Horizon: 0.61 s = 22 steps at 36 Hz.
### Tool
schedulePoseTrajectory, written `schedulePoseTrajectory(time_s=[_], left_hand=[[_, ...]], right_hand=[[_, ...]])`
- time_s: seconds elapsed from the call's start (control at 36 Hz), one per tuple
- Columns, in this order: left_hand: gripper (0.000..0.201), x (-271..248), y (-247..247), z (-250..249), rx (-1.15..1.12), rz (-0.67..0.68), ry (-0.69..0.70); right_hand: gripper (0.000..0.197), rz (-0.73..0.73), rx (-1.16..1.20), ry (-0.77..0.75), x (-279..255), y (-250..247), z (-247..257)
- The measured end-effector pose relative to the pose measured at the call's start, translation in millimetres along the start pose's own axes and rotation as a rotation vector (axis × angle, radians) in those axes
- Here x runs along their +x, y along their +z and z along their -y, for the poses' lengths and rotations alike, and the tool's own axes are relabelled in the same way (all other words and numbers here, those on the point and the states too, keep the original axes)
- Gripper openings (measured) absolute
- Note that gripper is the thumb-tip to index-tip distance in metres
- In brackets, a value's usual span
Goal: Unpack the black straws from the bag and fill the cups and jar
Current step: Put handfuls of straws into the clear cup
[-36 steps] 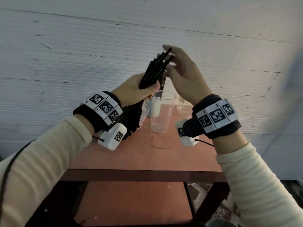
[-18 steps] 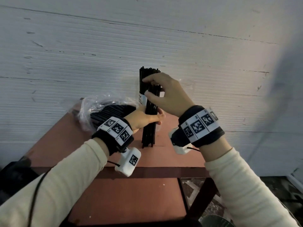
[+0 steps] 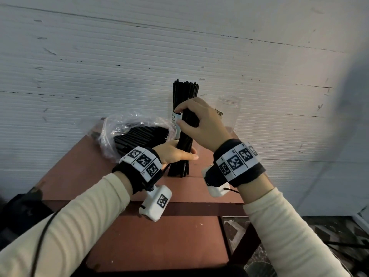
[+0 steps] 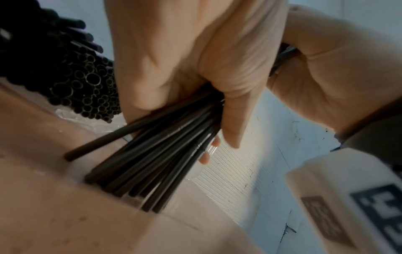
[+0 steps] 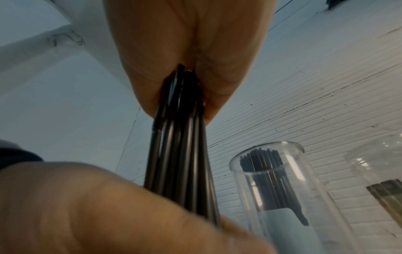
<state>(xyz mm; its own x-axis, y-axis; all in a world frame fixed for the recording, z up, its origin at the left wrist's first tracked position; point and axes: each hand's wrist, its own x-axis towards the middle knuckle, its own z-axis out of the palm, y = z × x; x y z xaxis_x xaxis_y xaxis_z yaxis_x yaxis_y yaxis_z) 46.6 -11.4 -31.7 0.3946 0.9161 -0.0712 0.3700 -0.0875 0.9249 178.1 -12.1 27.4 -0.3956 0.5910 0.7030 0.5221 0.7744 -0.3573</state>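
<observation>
Straw bundle (image 3: pixel 184 144) now upright, ends on table (image 3: pixel 79 168).

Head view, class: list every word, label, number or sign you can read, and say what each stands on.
"Y": the only clear letter, on the white label of the cup behind the held straws; the rest is hidden.
Jar label: dark print, too small to read.
Wristbands and wrist cameras: black-and-white square code markers with tiny unreadable characters, no words.

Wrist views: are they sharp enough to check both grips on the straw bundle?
Left wrist view: left hand and straw bundle fairly sharp, table corner smeared. Right wrist view: right hand dim, backlit by the wall; near foreground blurred; glass cup crisp.
</observation>
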Motion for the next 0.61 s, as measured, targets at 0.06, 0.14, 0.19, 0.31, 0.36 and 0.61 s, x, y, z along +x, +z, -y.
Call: schedulePoseTrajectory(time_s=[0.06,0.14,0.19,0.31,0.36,0.61], left_hand=[[0.026,-0.3,-0.1,-0.7,0.032,0.02,0.011],[0.038,1.6,2.4,-1.3,0.011,-0.085,0.028],[0.039,2.5,4.2,-3.5,-0.045,-0.164,0.075],[0.036,-4.2,0.4,-14.5,-0.003,-0.253,0.193],[0.023,-9.2,-1.6,-23.3,0.063,-0.2,0.231],[0.019,-8.1,-3.0,-43.1,0.152,-0.002,0.318]], right_hand=[[0.02,-0.02,0.026,-0.01,0.0,-1.3,1.4],[0.035,-0.073,0.076,0.008,0.5,-3.9,3.8],[0.059,-0.106,0.178,0.088,1.5,-8.4,6.6],[0.098,-0.048,0.257,0.169,1.7,-22.5,10.0],[0.091,0.062,0.193,0.19,2.3,-26.7,9.4],[0.014,0.248,0.168,0.177,3.2,-36.0,15.1]])
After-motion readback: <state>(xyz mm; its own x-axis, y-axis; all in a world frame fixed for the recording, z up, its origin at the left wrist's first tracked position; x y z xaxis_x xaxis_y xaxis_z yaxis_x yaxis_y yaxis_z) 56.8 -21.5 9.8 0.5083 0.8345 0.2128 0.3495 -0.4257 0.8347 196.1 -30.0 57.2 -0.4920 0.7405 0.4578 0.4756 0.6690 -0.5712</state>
